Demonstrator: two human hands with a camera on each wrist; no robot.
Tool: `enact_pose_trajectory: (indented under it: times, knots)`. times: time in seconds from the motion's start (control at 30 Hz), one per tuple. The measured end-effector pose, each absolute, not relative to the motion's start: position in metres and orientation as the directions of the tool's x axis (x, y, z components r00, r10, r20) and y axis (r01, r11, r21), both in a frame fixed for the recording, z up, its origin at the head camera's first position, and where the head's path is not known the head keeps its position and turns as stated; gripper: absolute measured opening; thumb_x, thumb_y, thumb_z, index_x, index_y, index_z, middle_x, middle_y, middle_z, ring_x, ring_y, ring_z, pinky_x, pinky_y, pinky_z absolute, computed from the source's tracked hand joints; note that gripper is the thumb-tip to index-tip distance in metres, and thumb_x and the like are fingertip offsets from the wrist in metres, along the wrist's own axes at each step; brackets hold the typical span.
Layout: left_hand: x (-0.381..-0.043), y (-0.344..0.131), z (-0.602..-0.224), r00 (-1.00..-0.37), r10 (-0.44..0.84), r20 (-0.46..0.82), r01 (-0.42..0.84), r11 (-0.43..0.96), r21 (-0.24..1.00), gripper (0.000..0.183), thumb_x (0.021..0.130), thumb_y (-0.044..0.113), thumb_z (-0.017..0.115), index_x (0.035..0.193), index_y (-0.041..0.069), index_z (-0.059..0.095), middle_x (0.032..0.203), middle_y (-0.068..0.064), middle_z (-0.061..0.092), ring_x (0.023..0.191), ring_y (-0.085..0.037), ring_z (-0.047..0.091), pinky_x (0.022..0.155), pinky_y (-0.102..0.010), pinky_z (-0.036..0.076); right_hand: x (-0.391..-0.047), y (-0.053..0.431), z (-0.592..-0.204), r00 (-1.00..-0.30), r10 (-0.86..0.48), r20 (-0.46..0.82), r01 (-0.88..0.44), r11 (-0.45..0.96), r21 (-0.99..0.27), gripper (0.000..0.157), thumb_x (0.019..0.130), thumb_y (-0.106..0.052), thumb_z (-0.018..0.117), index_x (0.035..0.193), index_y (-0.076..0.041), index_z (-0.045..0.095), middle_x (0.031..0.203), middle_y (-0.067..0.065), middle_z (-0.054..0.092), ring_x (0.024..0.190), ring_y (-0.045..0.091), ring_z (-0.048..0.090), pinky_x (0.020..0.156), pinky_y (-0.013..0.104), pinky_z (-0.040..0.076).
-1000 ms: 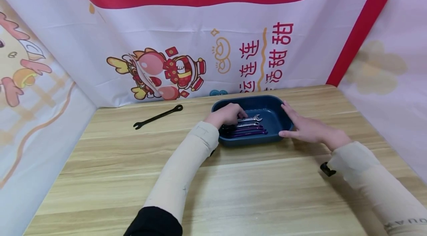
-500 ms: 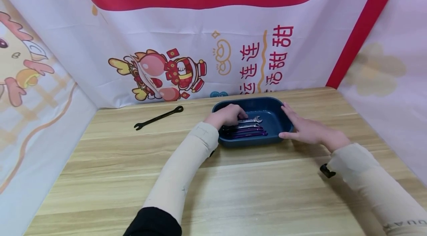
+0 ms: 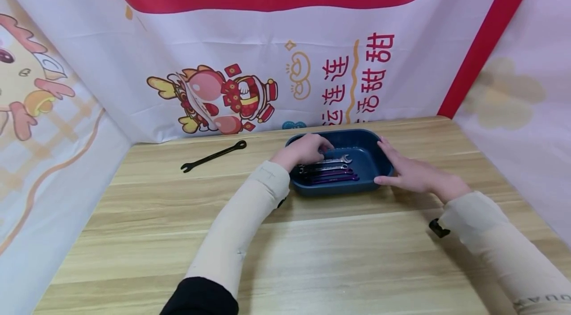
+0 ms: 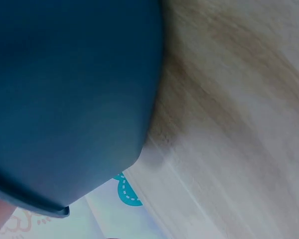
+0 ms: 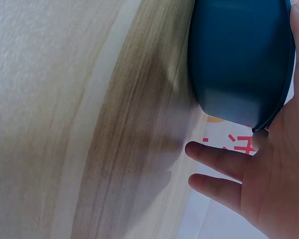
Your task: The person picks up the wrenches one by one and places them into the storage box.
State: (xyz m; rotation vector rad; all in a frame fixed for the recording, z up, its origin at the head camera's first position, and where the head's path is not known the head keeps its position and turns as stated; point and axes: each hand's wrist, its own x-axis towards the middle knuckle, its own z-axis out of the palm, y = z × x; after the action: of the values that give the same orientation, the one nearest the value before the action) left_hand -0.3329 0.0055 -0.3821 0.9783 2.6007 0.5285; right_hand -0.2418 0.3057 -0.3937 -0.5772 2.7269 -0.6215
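A dark blue plastic box (image 3: 372, 156) stands at the back of the table. Several combination wrenches lie side by side in its left half: silver ones, such as the rearmost wrench (image 3: 344, 159), and purple ones, such as the front wrench (image 3: 332, 180). My left hand (image 3: 305, 150) reaches over the box's left end, its loosely bent fingers close above the rear silver wrench and partly hiding the wrenches' left ends. At the right end, my right hand (image 3: 408, 169) rests against the box, thumb at the near side, spread straight fingers (image 5: 217, 194) toward the far side.
A black combination wrench (image 3: 214, 156) lies slantwise on the wooden table (image 3: 339, 250), left of the box. A printed cloth (image 3: 250, 32) hangs directly behind the table, with more cloth on both sides.
My left hand has risen slightly and drawn left off the silver wrench, uncovering more of the wrenches' left ends. My right hand keeps its place on the box.
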Motion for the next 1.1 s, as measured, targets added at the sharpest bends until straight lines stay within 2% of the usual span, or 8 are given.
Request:
enact_pose_trajectory:
  times: [0.27, 0.47, 0.73, 1.1]
  knots:
    - [-0.328, 0.001, -0.377, -0.723, 0.684, -0.095, 0.573, 0.671, 0.471, 0.036, 0.102, 0.01, 0.06, 0.138, 0.01, 0.066, 0.126, -0.006, 0.068, 0.103, -0.015, 0.06, 0.093, -0.032, 0.049, -0.245, 0.313, -0.401, -0.872, -0.472, -0.132, -0.363, 0.803, -0.473, 0.108, 0.095, -0.062, 0.061, 0.165, -0.017, -0.007, 0.171, 0.013, -0.009, 0.15, 0.049, 0.013, 0.105, 0.072, 0.029]
    - [-0.322, -0.004, -0.371, -0.715, 0.699, -0.036, 0.604, 0.643, 0.471, 0.035, 0.102, 0.012, 0.061, 0.136, 0.009, 0.066, 0.119, -0.005, 0.068, 0.101, -0.014, 0.061, 0.092, -0.032, 0.049, -0.242, 0.306, -0.393, -0.88, -0.436, -0.187, -0.313, 0.83, -0.461, 0.111, 0.093, -0.062, 0.063, 0.165, -0.011, -0.006, 0.17, 0.018, -0.006, 0.15, 0.051, 0.013, 0.109, 0.068, 0.028]
    - [-0.32, -0.012, -0.366, -0.697, 0.717, 0.012, 0.624, 0.598, 0.503, 0.034, 0.102, 0.011, 0.061, 0.135, 0.005, 0.066, 0.113, -0.007, 0.068, 0.094, -0.017, 0.061, 0.087, -0.031, 0.05, -0.241, 0.304, -0.392, -0.881, -0.438, -0.176, -0.323, 0.832, -0.452, 0.11, 0.094, -0.06, 0.063, 0.165, -0.009, -0.005, 0.17, 0.02, -0.004, 0.149, 0.052, 0.015, 0.106, 0.069, 0.031]
    - [-0.313, -0.033, -0.357, -0.71, 0.702, 0.054, 0.621, 0.589, 0.517, 0.034, 0.101, 0.01, 0.062, 0.134, 0.005, 0.067, 0.114, -0.008, 0.068, 0.095, -0.018, 0.061, 0.087, -0.033, 0.051, -0.24, 0.302, -0.391, -0.88, -0.438, -0.181, -0.316, 0.827, -0.464, 0.108, 0.095, -0.056, 0.064, 0.165, -0.008, -0.004, 0.169, 0.021, -0.003, 0.149, 0.052, 0.013, 0.107, 0.068, 0.03]
